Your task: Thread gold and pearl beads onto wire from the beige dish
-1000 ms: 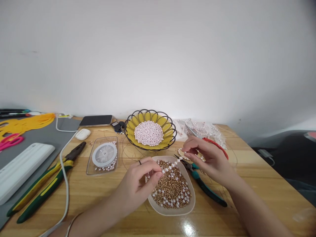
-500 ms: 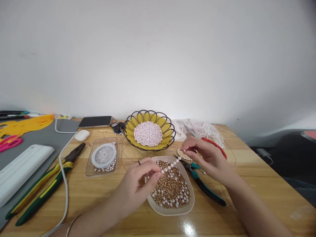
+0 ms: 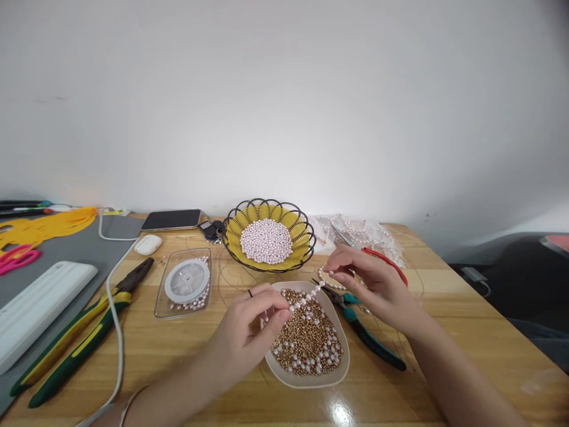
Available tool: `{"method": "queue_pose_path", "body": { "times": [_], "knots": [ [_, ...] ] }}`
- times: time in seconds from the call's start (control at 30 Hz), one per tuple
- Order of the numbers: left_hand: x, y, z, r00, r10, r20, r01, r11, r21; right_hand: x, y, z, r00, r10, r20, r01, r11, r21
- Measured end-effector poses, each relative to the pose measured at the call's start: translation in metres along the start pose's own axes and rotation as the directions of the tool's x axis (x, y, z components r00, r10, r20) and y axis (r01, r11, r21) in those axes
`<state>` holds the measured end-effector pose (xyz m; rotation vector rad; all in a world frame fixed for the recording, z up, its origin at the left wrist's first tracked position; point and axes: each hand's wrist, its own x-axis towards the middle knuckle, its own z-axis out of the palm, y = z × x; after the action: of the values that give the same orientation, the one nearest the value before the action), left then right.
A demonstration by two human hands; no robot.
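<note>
The left hand pinches one end of a strand of white beads between thumb and fingertips, held over the left rim of the shallow tray of gold and white beads. The right hand pinches the other end of the strand, fingers narrowed on it, above the tray's far right corner. The strand spans the gap between both hands, running diagonally just above the tray's contents. Teal-handled pliers lie just beside the tray's right edge, partly under the right wrist. Red-handled scissors lie behind the right hand. The wire basket of pale beads stands near the tray's far edge, with a narrow strip of bare table between them. A clear box holding a spool sits to the left of the tray, well apart from the left hand. Green-and-yellow pliers and a white cable lie further left. Bare table surface lies open to the right, up to the table's right edge.
</note>
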<state>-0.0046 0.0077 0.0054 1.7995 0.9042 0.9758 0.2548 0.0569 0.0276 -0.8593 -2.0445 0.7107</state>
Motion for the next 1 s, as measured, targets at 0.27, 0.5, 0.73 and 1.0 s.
{"method": "queue_pose_path", "body": {
  "times": [0.27, 0.5, 0.73, 1.0],
  "knots": [
    [-0.0004, 0.001, 0.0, 1.0, 0.001, 0.001, -0.001, 1.0, -0.008, -0.0004, -0.0001, 0.0002, 1.0, -0.004, 0.013, 0.004, 1.0, -0.01],
    [-0.0012, 0.0003, -0.0002, 1.0, 0.01, 0.001, -0.01, 1.0, -0.008, 0.0005, 0.0014, 0.001, 1.0, 0.006, -0.006, -0.006, 1.0, -0.027],
    [0.0013, 0.0008, -0.0002, 1.0, 0.022, -0.001, -0.022, 1.0, -0.009, 0.0006, 0.0026, 0.0015, 1.0, -0.026, -0.005, 0.025, 0.999, -0.03],
    [-0.0011, -0.0016, 0.0009, 1.0, -0.002, 0.007, 0.002, 1.0, -0.018, -0.0005, 0.0023, 0.0011, 1.0, -0.028, 0.003, 0.028, 0.999, -0.035]
  ]
}}
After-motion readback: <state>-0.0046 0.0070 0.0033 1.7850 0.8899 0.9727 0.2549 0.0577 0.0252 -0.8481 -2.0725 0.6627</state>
